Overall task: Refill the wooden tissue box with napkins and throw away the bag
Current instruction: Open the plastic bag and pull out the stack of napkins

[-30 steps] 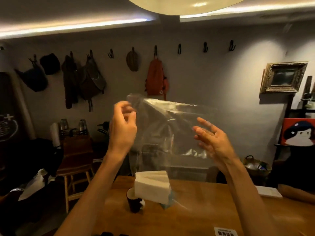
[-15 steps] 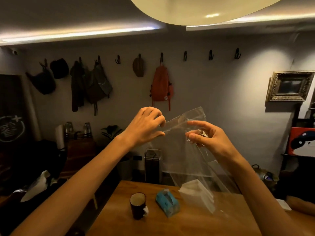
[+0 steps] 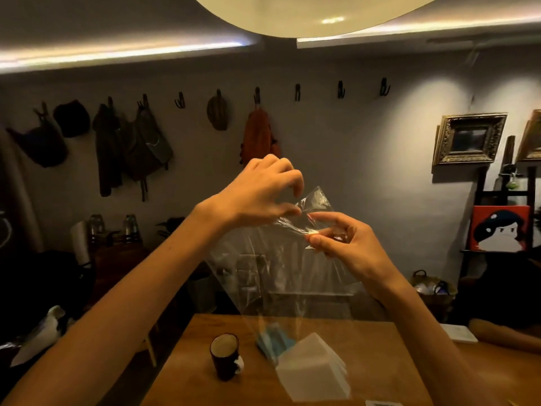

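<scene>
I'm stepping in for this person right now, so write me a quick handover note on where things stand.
Left hand and right hand: both pinch the top of the clear plastic bag, held up over the wooden table.
Napkin stack: at the bag's bottom, by the blue packet and dark cup.
Done: bag lifted.
Left: open the bag, fill the wooden tissue box (not in view), bin the bag.

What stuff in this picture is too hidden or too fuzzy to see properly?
Head view only:
- Blue object: blurred behind the clear bag, unidentifiable.
- Napkin stack: inside or behind the bag, unclear.
- Printed label: cut off by the bottom edge.
- Wooden tissue box: not seen.
- Dark cup: contents too dim.
</scene>
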Tool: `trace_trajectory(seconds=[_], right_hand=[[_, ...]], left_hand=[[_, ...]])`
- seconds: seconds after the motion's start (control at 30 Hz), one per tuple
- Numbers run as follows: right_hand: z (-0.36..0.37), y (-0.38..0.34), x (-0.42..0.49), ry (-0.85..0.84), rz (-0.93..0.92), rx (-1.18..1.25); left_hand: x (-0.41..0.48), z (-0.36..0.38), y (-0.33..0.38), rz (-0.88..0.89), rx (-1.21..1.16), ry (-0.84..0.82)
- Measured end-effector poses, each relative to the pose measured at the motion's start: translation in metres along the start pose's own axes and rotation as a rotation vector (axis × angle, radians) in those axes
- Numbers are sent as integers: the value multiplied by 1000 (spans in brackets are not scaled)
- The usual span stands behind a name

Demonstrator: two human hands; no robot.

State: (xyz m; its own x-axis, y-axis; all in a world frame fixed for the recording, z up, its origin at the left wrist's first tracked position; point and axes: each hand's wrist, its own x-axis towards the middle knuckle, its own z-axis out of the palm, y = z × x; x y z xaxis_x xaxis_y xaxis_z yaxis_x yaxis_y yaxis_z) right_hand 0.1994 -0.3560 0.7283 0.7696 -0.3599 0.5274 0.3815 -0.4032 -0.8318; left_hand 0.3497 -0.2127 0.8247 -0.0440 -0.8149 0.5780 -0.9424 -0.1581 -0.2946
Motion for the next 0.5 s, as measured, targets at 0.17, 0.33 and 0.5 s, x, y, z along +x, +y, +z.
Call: trace_trajectory(seconds=[0.17, 0.33, 0.5], right_hand=[[2, -6, -5, -8, -8, 19], [6, -4, -11, 4, -26, -8], [19, -6, -15, -21, -30, -22]], left_hand=[[9, -2, 0, 100, -53, -116], [11, -28, -13, -137, -420, 152], [16, -21, 10, 19, -142, 8]])
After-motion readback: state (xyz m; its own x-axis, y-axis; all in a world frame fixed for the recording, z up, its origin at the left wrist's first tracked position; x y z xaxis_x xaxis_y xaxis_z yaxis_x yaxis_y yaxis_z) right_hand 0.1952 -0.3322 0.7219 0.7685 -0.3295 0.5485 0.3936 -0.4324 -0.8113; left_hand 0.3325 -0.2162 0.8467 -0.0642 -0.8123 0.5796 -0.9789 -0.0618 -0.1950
